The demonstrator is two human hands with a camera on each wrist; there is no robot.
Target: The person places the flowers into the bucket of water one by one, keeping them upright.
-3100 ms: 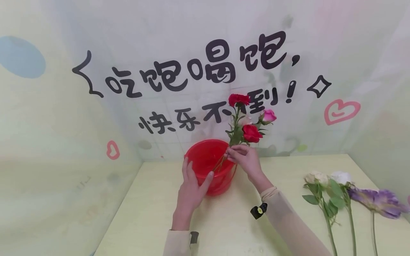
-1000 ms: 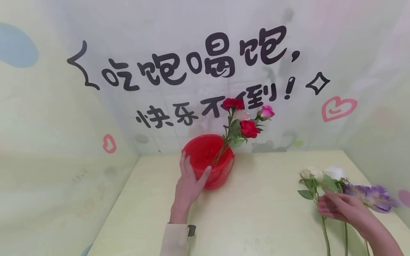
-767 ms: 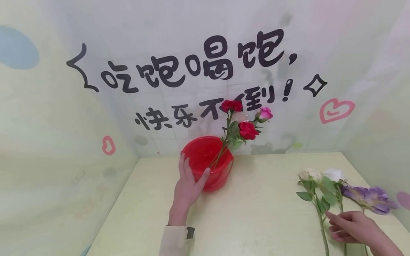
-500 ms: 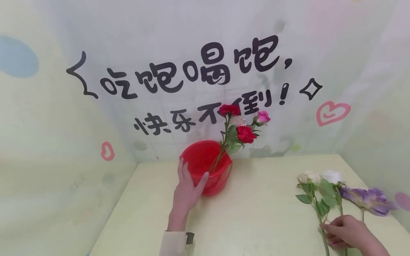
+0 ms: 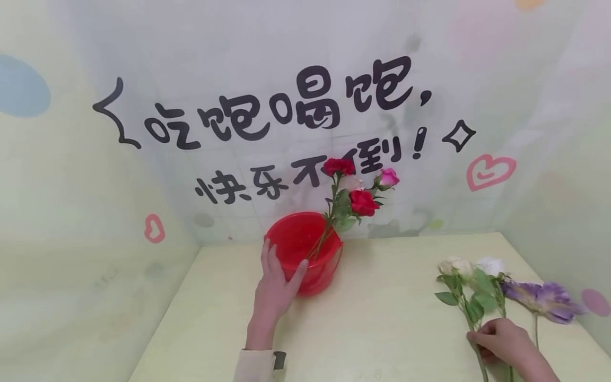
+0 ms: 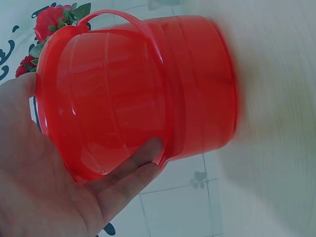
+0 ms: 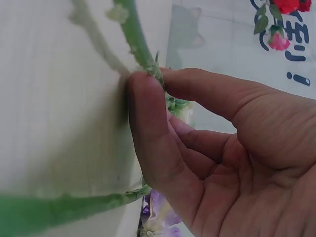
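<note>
My left hand (image 5: 274,292) holds the red bucket (image 5: 315,278) at its near left side, thumb and fingers spread around the wall by the rim. Leaning on the bucket's right rim are a red carnation (image 5: 339,167), a red rose (image 5: 364,202), a pink rosebud (image 5: 387,179) and a pale bloom, stems inside. At the right, my right hand (image 5: 508,339) pinches the stem (image 7: 136,42) of a cream rose (image 5: 455,266) between thumb and forefinger, close over the tabletop.
Beside the cream rose lie a white rose (image 5: 490,266) and a purple flower (image 5: 546,301), stems pointing toward me. The pale wooden table (image 5: 382,318) ends at a printed back wall (image 5: 267,48) with black lettering.
My right hand has left the flowers in the bucket, crossed to the flowers on the right and taken the cream rose's stem. My left hand stays on the bucket.
</note>
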